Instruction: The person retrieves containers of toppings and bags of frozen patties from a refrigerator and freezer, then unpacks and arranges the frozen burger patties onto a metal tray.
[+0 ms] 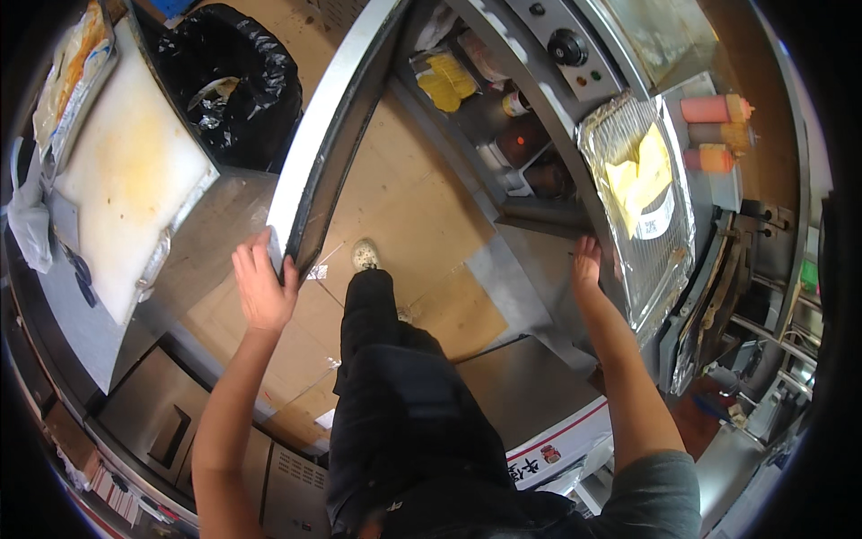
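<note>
My left hand [264,281] grips the near edge of a swung-open refrigerator door [324,128], thumb on its inner side and fingers on its outer side. At the right, my right hand [586,261] rests with its fingers at the lower corner of the steel cabinet, below the door opening; its exact contact is partly hidden. Inside the refrigerator compartment [506,145] are containers, a jar and a tray with yellow sheets [446,81]. Above my right hand, a foil-lined rack tray [675,269] lies on the cabinet top, holding a crumpled yellow paper [640,176].
A white cutting board [128,162], scissors [82,273] and a plastic bag [30,215] lie on the left counter. Behind it stands a bin with a black liner [236,60]. Sauce bottles [714,109] stand far right. Flattened cardboard [417,195] covers the floor.
</note>
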A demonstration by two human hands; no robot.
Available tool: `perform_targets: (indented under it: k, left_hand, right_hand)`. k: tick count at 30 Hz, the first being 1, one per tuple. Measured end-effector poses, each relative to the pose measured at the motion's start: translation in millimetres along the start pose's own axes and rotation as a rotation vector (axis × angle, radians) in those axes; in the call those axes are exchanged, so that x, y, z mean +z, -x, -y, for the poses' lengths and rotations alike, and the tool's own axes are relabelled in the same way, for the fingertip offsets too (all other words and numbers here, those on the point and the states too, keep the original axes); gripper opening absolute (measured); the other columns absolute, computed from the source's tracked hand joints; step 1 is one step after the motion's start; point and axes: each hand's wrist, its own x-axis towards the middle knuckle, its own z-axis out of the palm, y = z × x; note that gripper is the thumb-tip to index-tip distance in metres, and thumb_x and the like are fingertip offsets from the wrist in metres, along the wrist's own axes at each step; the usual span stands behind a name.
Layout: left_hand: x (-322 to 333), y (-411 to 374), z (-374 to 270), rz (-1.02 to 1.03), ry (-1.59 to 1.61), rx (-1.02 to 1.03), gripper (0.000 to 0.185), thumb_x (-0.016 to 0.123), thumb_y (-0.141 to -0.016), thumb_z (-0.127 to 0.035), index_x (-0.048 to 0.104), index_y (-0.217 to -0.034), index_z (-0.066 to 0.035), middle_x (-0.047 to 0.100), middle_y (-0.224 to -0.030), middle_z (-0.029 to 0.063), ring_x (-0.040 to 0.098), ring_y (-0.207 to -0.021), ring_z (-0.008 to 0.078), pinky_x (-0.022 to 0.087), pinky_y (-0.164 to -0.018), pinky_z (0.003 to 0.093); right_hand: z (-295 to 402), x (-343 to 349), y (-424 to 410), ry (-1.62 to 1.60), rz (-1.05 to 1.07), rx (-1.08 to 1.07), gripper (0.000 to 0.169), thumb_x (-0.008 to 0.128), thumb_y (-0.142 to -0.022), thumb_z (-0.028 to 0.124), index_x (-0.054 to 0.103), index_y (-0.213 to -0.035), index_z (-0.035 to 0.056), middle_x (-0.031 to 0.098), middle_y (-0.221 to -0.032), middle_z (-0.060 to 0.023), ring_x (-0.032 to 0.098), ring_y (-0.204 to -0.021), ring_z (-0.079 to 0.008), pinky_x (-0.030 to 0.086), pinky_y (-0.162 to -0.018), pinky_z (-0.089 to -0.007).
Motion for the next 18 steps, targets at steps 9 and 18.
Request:
perform_targets:
  k: [9,18]
  left_hand:
    - [10.3,16.1,-18.3,-0.040,0.031,-0.043,0.043,0.057,-0.082,-0.011,0.046,-0.123,-0.001,0.047,-0.114,0.0208,0.046,-0.109,0.0396,0.039,-0.094,0.0455]
    - [24.8,20.5,-34.8,-0.066,0.030,0.016,0.044,0.058,-0.082,-0.013,0.045,-0.124,-0.002,0.046,-0.113,0.0201,0.046,-0.109,0.0402,0.038,-0.094,0.0459]
  right_hand:
    - [-5.9,-20.6,-32.3,0.103,-0.174,0.111,0.048,0.041,-0.095,0.025,0.044,-0.139,0.0058,0.032,-0.150,-0.0099,0.028,-0.138,-0.0292,0.022,-0.113,-0.0490]
    - [58.2,-72.9,77.3,0.182,-0.002,-0.032,0.083,0.091,-0.042,0.011,0.058,-0.118,0.0122,0.055,-0.105,-0.0013,0.046,-0.098,-0.0194,0.030,-0.074,-0.0365]
